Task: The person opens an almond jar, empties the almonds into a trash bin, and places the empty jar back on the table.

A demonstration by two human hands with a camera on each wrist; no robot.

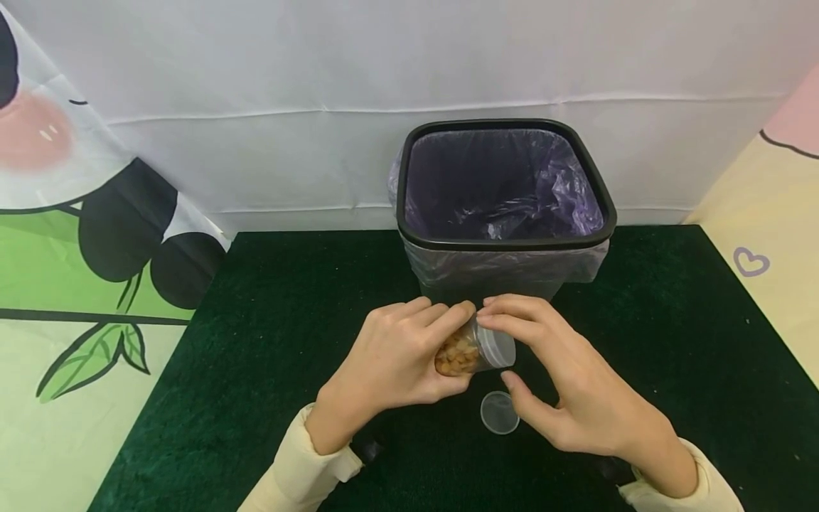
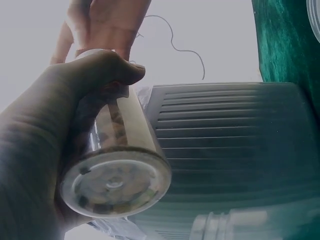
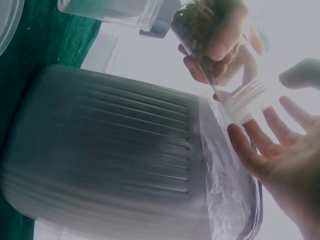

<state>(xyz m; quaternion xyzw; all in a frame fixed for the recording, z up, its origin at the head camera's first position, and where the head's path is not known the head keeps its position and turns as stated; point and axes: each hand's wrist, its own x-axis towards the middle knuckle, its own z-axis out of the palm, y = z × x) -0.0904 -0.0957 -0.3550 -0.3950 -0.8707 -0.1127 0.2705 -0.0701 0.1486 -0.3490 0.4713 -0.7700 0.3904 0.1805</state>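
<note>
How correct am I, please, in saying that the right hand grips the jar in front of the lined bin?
It is not the right hand: the head view shows the left hand gripping the jar in front of the lined bin.

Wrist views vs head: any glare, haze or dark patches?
Head: soft, fairly even light, the jar and its contents readable; left wrist: background blown out to white, left hand in shade; right wrist: white glare washes out the jar's ridged end near the right hand, and the bin looks hazy.
</note>
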